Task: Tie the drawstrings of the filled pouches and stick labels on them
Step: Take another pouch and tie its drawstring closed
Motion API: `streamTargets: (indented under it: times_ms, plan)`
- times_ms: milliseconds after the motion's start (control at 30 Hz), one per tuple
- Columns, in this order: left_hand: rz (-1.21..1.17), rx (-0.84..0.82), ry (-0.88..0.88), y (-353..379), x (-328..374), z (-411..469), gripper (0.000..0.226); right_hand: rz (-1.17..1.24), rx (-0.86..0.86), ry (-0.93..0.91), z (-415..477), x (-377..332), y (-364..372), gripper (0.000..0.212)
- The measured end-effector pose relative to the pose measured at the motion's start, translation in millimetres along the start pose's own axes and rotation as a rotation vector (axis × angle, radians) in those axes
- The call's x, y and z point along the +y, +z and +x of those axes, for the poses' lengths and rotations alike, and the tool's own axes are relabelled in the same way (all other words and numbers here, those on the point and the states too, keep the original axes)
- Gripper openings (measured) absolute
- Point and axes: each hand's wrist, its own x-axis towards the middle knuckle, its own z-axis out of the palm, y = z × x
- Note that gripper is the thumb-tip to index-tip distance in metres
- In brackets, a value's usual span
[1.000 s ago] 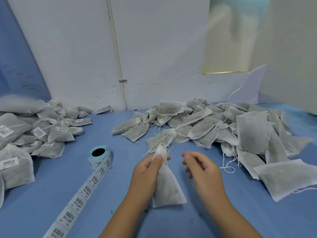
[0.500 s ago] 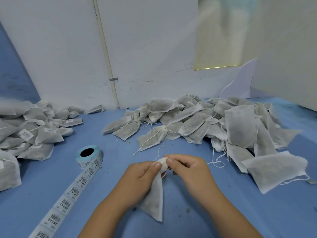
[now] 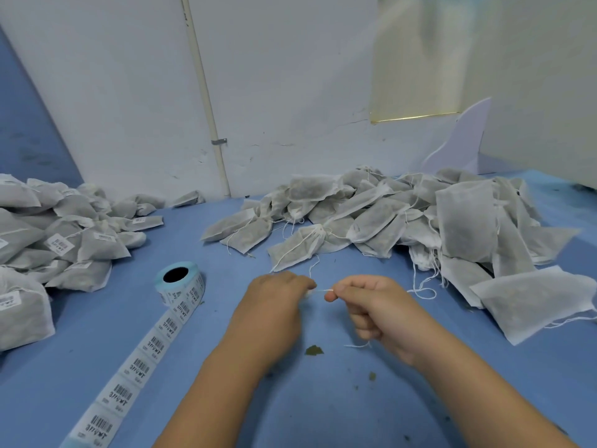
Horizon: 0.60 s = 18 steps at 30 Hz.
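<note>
My left hand (image 3: 274, 305) grips the gathered neck of a white pouch (image 3: 308, 293); the pouch body is hidden under that hand. My right hand (image 3: 371, 305) pinches its white drawstring (image 3: 324, 290), stretched taut between both hands, and a loose string end (image 3: 357, 345) hangs below its fist. A pile of unlabelled filled pouches (image 3: 403, 218) lies beyond the hands and to the right. Labelled pouches (image 3: 61, 240) are heaped at the left. A roll of barcode labels (image 3: 179, 282) stands left of my hands, its strip (image 3: 129, 379) trailing toward the near edge.
The blue table surface (image 3: 323, 399) carries small dried leaf crumbs (image 3: 314, 350) under my wrists. White wall panels (image 3: 274, 92) close off the back. A pale lilac board (image 3: 458, 140) leans at the back right.
The hands have drawn apart, pulling the drawstring tight. The pouch, hanging in plain sight below my left hand before, is now covered by that hand.
</note>
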Motion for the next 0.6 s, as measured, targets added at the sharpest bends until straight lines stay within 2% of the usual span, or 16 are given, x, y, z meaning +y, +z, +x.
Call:
streamTargets:
  times_ms: [67, 100, 200, 300, 367, 467, 600]
  plan:
    - [-0.051, -0.012, 0.036, 13, 14, 1, 0.057, -0.040, 0.024, -0.026, 5, -4, 3, 0.026]
    - [-0.152, 0.008, 0.021, 19, 20, 1, 0.053, -0.044, 0.035, -0.038, 9, -7, 3, 0.027]
    - [-0.555, 0.049, -0.114, 32, 30, 1, 0.034, -0.145, 0.050, -0.071, 17, -13, -4, 0.027]
    - [-0.796, -0.004, -0.222, 36, 27, 4, 0.025, -0.271, 0.072, -0.106, 19, -5, -20, 0.024]
    - [-0.865, -0.031, -0.250, 34, 23, 8, 0.019, -0.379, 0.094, -0.132, 17, 4, -29, 0.022]
    - [-0.872, -0.067, -0.261, 35, 19, 12, 0.024, -0.582, 0.129, -0.228, 16, 13, -39, 0.019]
    - [-0.864, -0.085, -0.273, 38, 21, 10, 0.028, -0.666, 0.151, -0.388, 15, 12, -43, 0.020]
